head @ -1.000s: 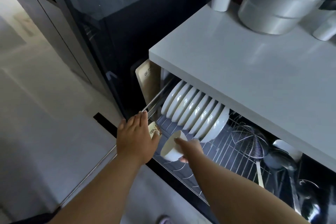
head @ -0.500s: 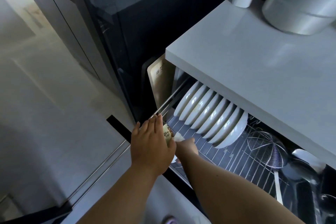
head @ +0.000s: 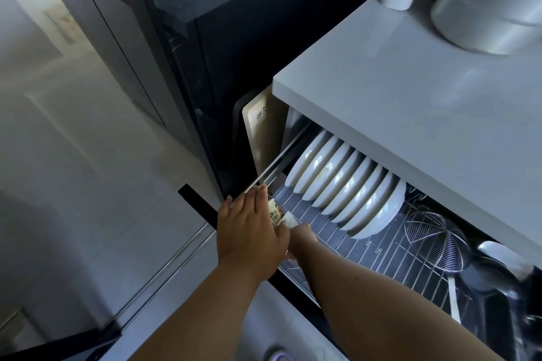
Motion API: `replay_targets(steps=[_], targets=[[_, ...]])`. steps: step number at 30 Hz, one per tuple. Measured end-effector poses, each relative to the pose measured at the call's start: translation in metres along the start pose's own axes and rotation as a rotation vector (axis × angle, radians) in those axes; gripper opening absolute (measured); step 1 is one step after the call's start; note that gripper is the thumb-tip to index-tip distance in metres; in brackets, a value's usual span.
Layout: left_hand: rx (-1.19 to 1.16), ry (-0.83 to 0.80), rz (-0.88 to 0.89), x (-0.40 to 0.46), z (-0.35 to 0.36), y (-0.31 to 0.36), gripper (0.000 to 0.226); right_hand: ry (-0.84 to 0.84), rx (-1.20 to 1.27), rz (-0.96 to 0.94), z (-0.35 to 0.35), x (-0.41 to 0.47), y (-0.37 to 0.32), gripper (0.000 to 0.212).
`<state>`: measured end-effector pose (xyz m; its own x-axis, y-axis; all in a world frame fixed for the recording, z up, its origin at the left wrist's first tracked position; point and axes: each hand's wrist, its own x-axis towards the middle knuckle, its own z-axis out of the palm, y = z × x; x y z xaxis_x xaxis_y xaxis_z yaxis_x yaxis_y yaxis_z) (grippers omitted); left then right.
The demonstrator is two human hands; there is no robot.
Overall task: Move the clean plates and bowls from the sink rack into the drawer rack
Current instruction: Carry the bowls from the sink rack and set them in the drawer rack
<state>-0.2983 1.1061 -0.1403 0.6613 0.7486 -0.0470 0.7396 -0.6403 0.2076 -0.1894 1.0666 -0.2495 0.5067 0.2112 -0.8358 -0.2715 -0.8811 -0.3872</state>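
A row of white round plates point(head: 346, 184) already stands on edge in the pulled-out wire drawer rack point(head: 381, 255), near its back left corner; the left hand point(head: 249, 231) lies flat with fingers straight at the front left corner; the right hand point(head: 299, 236) is mostly hidden, so I cannot tell its grip; the small white bowl point(head: 289, 219) was up in plain sight a second ago, and now only its edge peeks out low by the rack; the sink rack is out of sight.

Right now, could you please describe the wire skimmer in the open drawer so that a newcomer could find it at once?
Start at the grey countertop and look beneath its front edge into the pulled-out drawer rack. Right of the row of white plates standing on edge lies the wire skimmer. It alone is an open basket of thin metal wires; its neighbours are solid white dishes and dark ladles.
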Motion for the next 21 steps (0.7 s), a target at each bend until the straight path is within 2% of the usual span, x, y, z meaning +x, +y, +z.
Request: replay_targets(steps=[2,9,13,18,21], targets=[[0.002,-0.002,0.007,-0.001,-0.001,0.0,0.075,-0.046,-0.05,0.01,-0.008,-0.013,-0.004,0.066],[0.024,-0.015,-0.008,-0.002,-0.004,0.002,0.076,-0.035,-0.105,-0.049,-0.03,-0.039,-0.006,0.059],[0.03,-0.037,-0.019,-0.002,-0.006,0.004,0.072,-0.052,-0.006,-0.096,-0.046,-0.045,-0.005,0.055],[0.06,-0.067,-0.044,0.0,-0.01,0.008,0.071,-0.122,0.21,-0.129,-0.075,-0.071,-0.006,0.032],[0.08,-0.1,-0.052,0.001,-0.012,0.01,0.07,-0.109,0.23,-0.172,-0.096,-0.092,-0.001,0.03]])
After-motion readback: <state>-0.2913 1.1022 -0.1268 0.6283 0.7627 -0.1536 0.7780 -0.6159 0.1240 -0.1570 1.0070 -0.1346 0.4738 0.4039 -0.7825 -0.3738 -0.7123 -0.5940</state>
